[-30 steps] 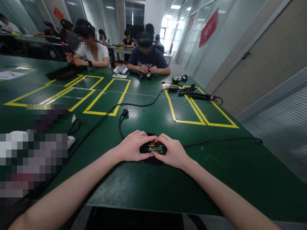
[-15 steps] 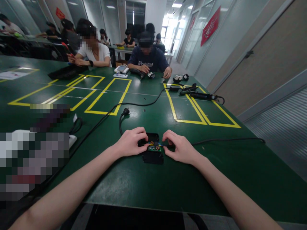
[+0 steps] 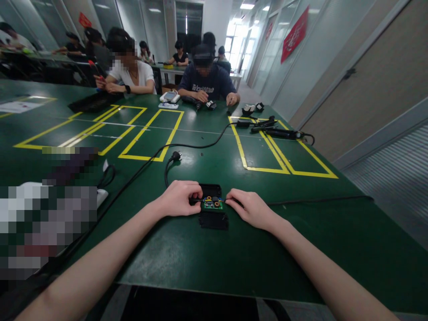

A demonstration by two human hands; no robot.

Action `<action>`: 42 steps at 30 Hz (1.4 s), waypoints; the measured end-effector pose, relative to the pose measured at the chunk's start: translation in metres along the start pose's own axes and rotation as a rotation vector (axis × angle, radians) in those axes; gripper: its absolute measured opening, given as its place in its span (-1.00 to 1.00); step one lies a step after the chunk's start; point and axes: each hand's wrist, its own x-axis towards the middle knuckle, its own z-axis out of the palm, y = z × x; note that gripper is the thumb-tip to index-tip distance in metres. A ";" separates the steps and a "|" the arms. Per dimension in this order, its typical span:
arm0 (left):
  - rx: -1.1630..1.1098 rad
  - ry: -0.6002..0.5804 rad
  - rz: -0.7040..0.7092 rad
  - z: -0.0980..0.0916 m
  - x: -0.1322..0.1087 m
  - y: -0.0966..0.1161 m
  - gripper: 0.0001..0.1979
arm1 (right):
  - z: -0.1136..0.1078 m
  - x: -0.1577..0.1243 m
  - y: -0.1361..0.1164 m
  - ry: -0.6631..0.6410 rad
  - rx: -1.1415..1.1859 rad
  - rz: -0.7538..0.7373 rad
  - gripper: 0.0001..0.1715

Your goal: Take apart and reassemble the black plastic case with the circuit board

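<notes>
A small green circuit board (image 3: 213,205) with copper-wound coils lies between my hands in the head view. Behind it sits one black plastic casing half (image 3: 211,189), and the other black casing half (image 3: 214,221) rests in front. My left hand (image 3: 183,199) is closed around a black cable at the board's left end. At the right end, the fingertips of my right hand (image 3: 245,204) pinch the other black cable (image 3: 317,197) close to its thin wires. That cable runs off to the right across the table. The exact grip of the left fingers is partly hidden.
A power plug (image 3: 175,156) lies beyond my left hand. A long black cord (image 3: 140,166) crosses the green table (image 3: 187,263) to a black adapter (image 3: 242,123) and hand tools. Yellow tape outlines mark the top. Two people sit opposite; a blurred-out area covers the left.
My right fingers have come together on the cable. The board has shifted slightly left, and my left hand has drawn slightly left, uncovering more of it.
</notes>
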 end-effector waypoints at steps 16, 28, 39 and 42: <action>-0.105 0.015 -0.018 -0.005 0.000 0.002 -0.89 | 0.003 0.001 -0.008 0.065 0.070 0.001 -0.73; -0.222 -0.066 0.028 -0.009 0.000 0.007 -0.87 | 0.002 -0.002 -0.013 0.037 0.178 -0.078 -0.69; -0.235 -0.179 0.027 -0.006 -0.003 0.012 -0.84 | -0.005 -0.004 -0.013 -0.064 0.283 -0.126 -0.67; -0.203 -0.188 0.034 -0.004 -0.004 0.014 -0.83 | -0.005 -0.004 -0.014 -0.078 0.292 -0.122 -0.68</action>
